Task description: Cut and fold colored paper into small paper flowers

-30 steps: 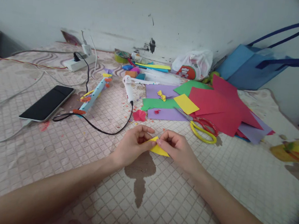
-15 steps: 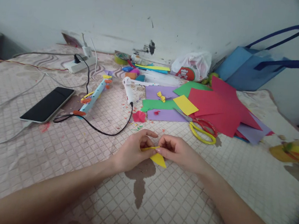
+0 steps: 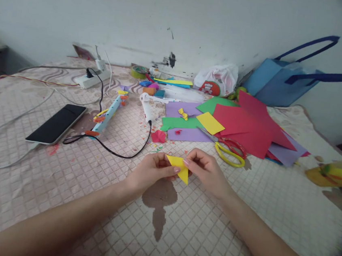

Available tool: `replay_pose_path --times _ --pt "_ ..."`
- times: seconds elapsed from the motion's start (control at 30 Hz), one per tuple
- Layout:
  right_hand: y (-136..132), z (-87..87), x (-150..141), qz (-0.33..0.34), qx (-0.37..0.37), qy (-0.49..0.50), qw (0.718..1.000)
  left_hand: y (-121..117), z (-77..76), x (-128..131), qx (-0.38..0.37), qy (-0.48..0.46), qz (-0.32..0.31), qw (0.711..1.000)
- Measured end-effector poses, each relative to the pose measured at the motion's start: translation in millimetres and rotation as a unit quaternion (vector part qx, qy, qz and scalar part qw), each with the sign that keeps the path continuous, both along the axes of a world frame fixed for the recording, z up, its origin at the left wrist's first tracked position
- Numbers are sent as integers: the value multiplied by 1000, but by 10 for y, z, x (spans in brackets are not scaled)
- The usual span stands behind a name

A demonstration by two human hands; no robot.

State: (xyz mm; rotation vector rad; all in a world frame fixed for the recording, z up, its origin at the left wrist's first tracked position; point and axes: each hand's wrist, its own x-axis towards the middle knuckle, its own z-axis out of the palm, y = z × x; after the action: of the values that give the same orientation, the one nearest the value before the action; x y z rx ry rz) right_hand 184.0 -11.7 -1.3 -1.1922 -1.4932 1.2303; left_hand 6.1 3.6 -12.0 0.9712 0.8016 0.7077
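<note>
A small piece of yellow paper [image 3: 180, 165], folded to a triangle-like shape, is held between both hands above the patterned tablecloth. My left hand [image 3: 153, 171] pinches it from the left, thumb lying on its face. From the right, my right hand [image 3: 205, 170] grips its upper right edge between thumb and fingers. One pointed corner hangs down between the hands. Just beyond them are a red paper shape [image 3: 158, 136] and scissors with yellow and red handles [image 3: 231, 155]. A small yellow folded paper bow [image 3: 183, 114] lies on the purple sheet [image 3: 185, 135].
Red sheets [image 3: 246, 132] and a yellow square [image 3: 210, 123] are piled at right. A white glue gun [image 3: 146, 108] trails a black cord. At left lie a phone [image 3: 57, 124], a decorated light-blue strip [image 3: 107, 117] and a power strip [image 3: 93, 79]. A blue bag [image 3: 273, 81] stands behind.
The yellow paper has been turned so that more of its flat face shows. My left thumb now lies across it, and my right hand has shifted slightly up and right. The camera view has tilted slightly.
</note>
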Motion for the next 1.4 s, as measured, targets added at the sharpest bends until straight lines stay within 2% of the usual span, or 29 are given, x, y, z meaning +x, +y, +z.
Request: replay_pose_path --times 0.1,0.23,0.47,0.67,0.87,1.4 --pt "-5 -9 -3 -19 6 2 1000 -11 19 -1 -19 5 7 1000" --pt "-30 -4 -20 -39 51 -40 997 -11 50 -11 -19 -12 16 1000" --pt "-64 6 -44 -49 105 -74 990 -18 57 -6 -18 -15 61 998" --pt "-55 -10 -42 -51 84 -55 994 -11 69 -7 -24 -37 62 997" --pt "-45 -4 -46 -47 50 -36 997 -6 55 -14 -28 -58 87 994" --pt "-56 -11 -41 -51 54 -56 996 8 76 -17 -20 -52 96 994"
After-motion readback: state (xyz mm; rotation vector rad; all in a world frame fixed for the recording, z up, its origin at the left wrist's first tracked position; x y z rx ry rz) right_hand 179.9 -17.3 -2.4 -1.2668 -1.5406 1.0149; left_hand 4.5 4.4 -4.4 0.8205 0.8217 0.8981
